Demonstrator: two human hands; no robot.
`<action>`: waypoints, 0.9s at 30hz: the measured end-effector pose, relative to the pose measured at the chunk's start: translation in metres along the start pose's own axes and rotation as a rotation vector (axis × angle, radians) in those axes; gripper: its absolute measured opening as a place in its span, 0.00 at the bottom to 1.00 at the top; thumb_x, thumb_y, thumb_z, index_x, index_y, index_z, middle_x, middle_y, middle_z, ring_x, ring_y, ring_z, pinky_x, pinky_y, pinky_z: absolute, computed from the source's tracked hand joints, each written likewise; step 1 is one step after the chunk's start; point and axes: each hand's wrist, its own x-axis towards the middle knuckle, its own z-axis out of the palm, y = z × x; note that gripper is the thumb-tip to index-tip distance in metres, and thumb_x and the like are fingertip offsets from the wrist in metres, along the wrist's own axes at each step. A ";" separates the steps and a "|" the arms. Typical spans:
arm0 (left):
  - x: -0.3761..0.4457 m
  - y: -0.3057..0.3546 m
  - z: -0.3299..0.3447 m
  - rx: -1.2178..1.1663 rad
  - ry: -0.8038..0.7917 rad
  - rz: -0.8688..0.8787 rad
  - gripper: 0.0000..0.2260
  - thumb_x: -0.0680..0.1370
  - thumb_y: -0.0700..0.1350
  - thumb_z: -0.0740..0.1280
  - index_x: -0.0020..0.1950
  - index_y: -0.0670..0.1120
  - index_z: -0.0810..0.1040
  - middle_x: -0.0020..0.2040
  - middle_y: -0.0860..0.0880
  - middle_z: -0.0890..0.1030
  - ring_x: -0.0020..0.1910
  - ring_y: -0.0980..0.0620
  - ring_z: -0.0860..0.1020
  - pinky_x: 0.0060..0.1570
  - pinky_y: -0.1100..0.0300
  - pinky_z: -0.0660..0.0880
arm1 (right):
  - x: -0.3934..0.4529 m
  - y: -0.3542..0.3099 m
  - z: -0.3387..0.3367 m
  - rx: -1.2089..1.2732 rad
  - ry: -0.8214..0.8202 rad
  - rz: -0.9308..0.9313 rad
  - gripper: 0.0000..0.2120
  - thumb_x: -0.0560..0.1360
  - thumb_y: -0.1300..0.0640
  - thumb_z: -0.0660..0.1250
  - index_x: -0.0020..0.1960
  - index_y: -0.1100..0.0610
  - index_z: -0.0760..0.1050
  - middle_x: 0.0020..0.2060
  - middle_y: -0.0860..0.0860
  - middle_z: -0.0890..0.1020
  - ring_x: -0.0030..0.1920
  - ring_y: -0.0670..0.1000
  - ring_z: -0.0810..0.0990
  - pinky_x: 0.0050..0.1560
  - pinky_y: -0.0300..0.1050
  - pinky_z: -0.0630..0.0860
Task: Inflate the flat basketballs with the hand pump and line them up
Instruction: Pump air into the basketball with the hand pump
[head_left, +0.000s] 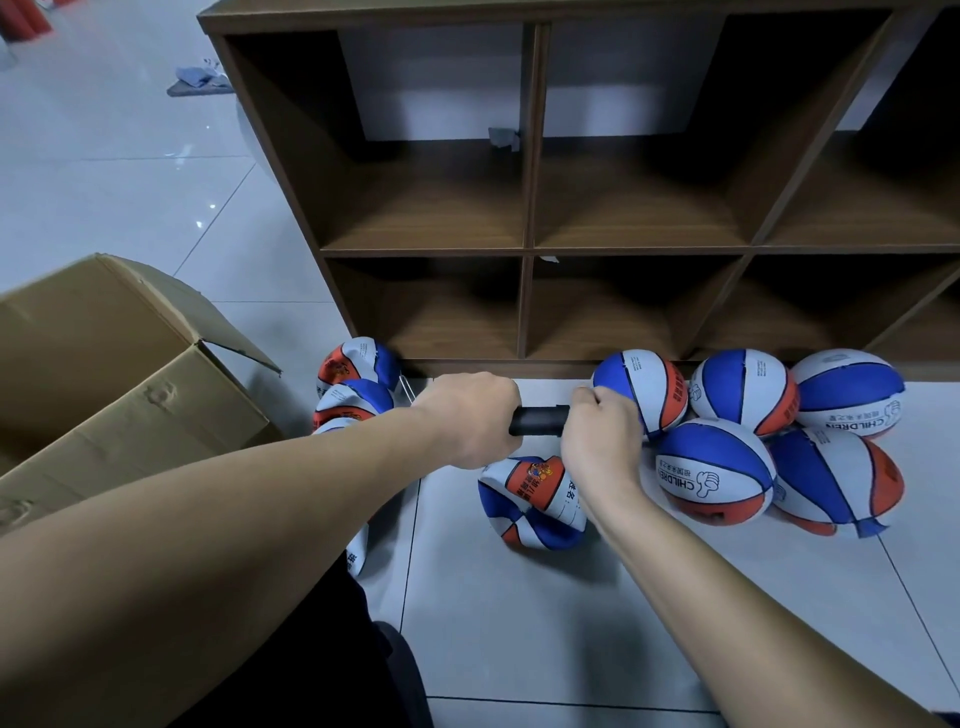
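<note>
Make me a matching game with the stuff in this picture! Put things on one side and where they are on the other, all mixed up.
Things:
1. pump handle
2. cardboard box
3. crumpled ball
4. round balls

Places:
A. open on the floor at the left
B. gripped by the left hand and the right hand
C. grouped on the floor at the right, by the foot of the wooden shelf
D. on the floor right below the two hands

Pairs: 1-B, 2-A, 3-D, 4-C
</note>
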 end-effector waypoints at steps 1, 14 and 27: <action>0.001 0.000 -0.001 0.009 -0.003 0.007 0.06 0.77 0.48 0.66 0.41 0.50 0.79 0.36 0.50 0.80 0.35 0.46 0.80 0.37 0.53 0.79 | 0.000 0.001 0.000 0.007 -0.013 -0.002 0.20 0.84 0.56 0.59 0.34 0.57 0.63 0.31 0.52 0.69 0.33 0.54 0.67 0.35 0.50 0.63; 0.014 -0.015 -0.002 -0.001 -0.021 0.065 0.06 0.79 0.51 0.67 0.43 0.52 0.79 0.37 0.51 0.81 0.37 0.48 0.81 0.37 0.54 0.79 | 0.026 0.016 -0.012 -0.013 -0.087 0.044 0.20 0.82 0.55 0.62 0.33 0.53 0.62 0.29 0.50 0.66 0.34 0.55 0.64 0.37 0.50 0.61; 0.016 -0.024 0.001 0.050 -0.046 0.019 0.07 0.79 0.51 0.67 0.41 0.52 0.75 0.38 0.50 0.80 0.36 0.50 0.78 0.36 0.56 0.76 | 0.047 0.036 -0.039 0.153 0.109 0.251 0.20 0.73 0.59 0.62 0.27 0.51 0.57 0.26 0.48 0.59 0.35 0.54 0.57 0.37 0.54 0.56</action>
